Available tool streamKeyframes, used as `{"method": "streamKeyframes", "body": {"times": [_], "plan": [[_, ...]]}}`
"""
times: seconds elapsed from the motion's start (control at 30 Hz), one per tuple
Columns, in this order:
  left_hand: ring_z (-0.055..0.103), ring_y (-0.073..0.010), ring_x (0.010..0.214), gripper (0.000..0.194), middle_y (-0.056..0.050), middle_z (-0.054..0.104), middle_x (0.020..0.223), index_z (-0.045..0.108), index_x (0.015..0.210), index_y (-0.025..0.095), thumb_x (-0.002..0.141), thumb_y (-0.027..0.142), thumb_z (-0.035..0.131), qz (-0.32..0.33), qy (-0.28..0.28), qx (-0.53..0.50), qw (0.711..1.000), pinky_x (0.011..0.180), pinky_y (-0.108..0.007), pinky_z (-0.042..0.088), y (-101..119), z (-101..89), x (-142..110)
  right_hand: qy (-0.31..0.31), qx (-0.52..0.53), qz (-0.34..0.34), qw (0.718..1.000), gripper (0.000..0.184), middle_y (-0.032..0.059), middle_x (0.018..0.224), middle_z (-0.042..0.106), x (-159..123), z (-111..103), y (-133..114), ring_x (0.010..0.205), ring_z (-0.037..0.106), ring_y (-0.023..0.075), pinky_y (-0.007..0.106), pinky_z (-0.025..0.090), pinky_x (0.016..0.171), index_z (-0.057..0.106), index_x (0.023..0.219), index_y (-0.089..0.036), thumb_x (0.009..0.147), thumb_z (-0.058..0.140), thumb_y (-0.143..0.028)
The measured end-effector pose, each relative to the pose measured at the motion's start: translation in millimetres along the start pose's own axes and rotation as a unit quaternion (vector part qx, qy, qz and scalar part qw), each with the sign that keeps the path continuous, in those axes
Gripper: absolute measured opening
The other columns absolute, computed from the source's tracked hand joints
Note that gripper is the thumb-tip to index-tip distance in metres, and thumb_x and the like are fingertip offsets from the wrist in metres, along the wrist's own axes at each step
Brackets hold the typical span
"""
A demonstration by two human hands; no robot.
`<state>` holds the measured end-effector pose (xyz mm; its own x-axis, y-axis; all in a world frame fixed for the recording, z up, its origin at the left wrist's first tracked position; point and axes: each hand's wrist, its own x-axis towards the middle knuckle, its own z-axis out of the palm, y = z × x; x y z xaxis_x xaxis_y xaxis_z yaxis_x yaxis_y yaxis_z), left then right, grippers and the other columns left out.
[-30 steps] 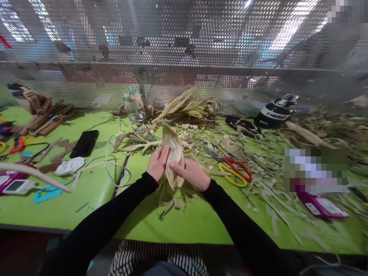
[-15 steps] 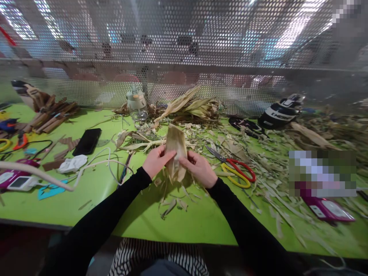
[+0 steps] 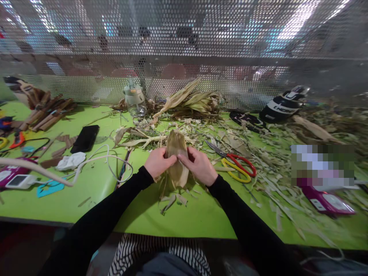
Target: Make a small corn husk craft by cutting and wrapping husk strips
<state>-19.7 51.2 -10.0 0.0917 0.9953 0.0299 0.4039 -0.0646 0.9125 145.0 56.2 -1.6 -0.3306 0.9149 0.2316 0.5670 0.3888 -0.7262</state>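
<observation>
Dried husk (image 3: 179, 177), one broad piece, stands roughly upright between two hands at the middle of the table's near half; whether its lower end touches the green tabletop (image 3: 184, 224) I cannot tell. The left hand (image 3: 160, 163) pinches it from one side and the right hand (image 3: 201, 166) from the other. Both thumbs lie on its near face, tips just beside each other, while the other fingers curl toward its edges and are partly hidden. Two black sleeves (image 3: 115, 214) cover the arms.

Just below the husk lies a small group of scraps (image 3: 172, 201), too jumbled to count surely. Near the right hand rests one pair of scissors (image 3: 220, 150), with two handle loops, one red and one yellow. Many shreds (image 3: 270, 180), beyond counting, spread to the right. Behind the hands sits one heap of husks (image 3: 195, 103), between two bottles: one clear with a pale green top (image 3: 135, 100), one black with a white band (image 3: 280, 107).

Farther out on the left are one dark phone (image 3: 85, 138), one white plug (image 3: 70, 161), one blue cutout (image 3: 50, 188) and one bundle of brown rolls (image 3: 50, 113). Two magenta power strips (image 3: 333, 201) lie well apart, one toward each side. One perforated metal screen (image 3: 201, 38) runs along the back.
</observation>
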Motion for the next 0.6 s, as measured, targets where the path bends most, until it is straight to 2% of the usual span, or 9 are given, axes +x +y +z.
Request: {"method": "streamKeyframes", "body": {"times": [0.2,0.4,0.6], "plan": [[0.053,-0.0125,0.058,0.016,0.0,0.062,0.065,0.059,0.071,0.014,0.07,0.03,0.056,0.027,-0.007,-0.002,1.0,0.055,-0.022,0.041,4.8,-2.8,-1.7,0.025,-0.027,-0.013,0.999,0.027,-0.0024,0.06,0.046,-1.6,-0.9,-2.6,0.053,0.041,0.0115,0.024,0.029,0.05,0.045,0.068,-0.02,0.083,0.05,-0.042],[0.046,-0.0124,0.053,0.028,0.001,0.052,0.056,0.053,0.063,0.017,0.077,0.041,0.053,0.087,0.032,0.138,0.986,0.051,-0.023,0.032,4.0,-2.6,-3.5,0.014,-0.064,-0.014,0.998,0.025,-0.0025,0.058,0.045,-2.4,-0.4,-5.2,0.051,0.041,0.0122,0.026,0.03,0.05,0.043,0.068,-0.021,0.084,0.048,-0.039],[0.052,-0.0151,0.061,0.02,-0.001,0.058,0.066,0.057,0.078,0.017,0.082,0.034,0.046,0.138,0.028,0.168,0.976,0.059,-0.025,0.036,4.9,-0.1,-5.6,0.048,-0.024,-0.046,0.997,0.017,0.0006,0.063,0.052,-1.9,6.5,0.8,0.055,0.045,0.0144,0.028,0.037,0.055,0.049,0.075,-0.021,0.085,0.048,-0.035]]}}
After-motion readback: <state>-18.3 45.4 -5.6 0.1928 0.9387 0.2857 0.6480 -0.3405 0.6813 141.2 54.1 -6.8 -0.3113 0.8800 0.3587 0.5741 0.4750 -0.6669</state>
